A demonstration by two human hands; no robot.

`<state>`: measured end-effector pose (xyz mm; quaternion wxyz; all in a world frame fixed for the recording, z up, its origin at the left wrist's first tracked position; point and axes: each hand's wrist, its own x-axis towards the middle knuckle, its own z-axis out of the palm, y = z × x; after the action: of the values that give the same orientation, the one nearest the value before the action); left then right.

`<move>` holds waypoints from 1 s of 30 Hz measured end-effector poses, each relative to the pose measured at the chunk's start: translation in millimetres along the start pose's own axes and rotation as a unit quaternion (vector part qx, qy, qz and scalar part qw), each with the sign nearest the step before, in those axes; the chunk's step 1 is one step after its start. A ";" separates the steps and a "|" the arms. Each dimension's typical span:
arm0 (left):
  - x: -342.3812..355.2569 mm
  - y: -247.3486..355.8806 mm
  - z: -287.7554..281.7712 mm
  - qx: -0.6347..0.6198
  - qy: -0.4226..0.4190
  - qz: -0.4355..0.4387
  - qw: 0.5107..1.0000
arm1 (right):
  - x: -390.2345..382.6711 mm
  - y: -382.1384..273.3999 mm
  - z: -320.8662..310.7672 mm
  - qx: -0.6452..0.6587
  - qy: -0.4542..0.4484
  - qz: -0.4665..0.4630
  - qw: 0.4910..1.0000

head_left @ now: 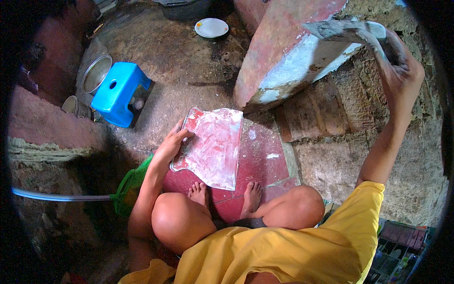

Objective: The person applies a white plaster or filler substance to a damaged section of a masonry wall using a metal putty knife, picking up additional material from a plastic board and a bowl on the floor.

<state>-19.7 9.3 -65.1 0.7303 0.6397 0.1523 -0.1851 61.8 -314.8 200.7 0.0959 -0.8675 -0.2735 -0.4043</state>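
My left hand point(172, 146) grips the left edge of a flat, reddish board point(215, 146) with a curved outline, smeared with white paste. The board is over the red floor tiles, in front of my bare feet. Raised at the upper right, my right hand point(399, 64) is closed on a flat scraper point(338, 31) coated in whitish-grey paste. Its blade is up against the pink wall point(269, 40), beside a fresh white patch point(288, 71) along the wall's edge. Whether the blade touches the wall I cannot tell.
A blue plastic stool point(116, 90) stands at left beside a metal bowl point(97, 74) and a small bucket point(75, 106). Farther off lie a white plate point(211, 28) and a dark basin point(187, 8). Green netting point(127, 187) and a pale pole point(61, 195) are near my left arm.
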 end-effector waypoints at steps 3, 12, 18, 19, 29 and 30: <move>-0.9 2.1 0.4 -0.010 -0.009 0.013 1.000 | 0.2 -5.1 0.9 -0.031 -0.046 0.004 0.998; -1.4 5.2 3.6 -0.011 -0.015 0.003 1.000 | 5.0 -7.1 2.2 -0.078 -0.031 0.052 0.995; -0.9 4.3 1.4 -0.016 -0.008 0.007 1.000 | 2.4 -7.3 4.5 -0.075 -0.068 0.073 0.992; 0.0 2.9 -0.1 -0.007 -0.005 0.000 1.000 | 3.0 -6.2 8.9 -0.084 -0.065 0.060 0.993; 8.8 -9.7 -5.8 0.003 -0.002 0.000 1.000 | 8.4 -1.5 -1.3 0.013 -0.054 0.069 0.996; 9.7 -10.7 -6.8 0.001 -0.004 0.007 1.000 | 7.2 -0.3 2.4 -0.006 -0.058 0.071 0.996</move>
<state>-16.0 14.1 -79.9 0.7318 0.6403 0.1448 -0.1831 66.9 -310.8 204.6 0.1028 -0.9074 -0.2139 -0.3470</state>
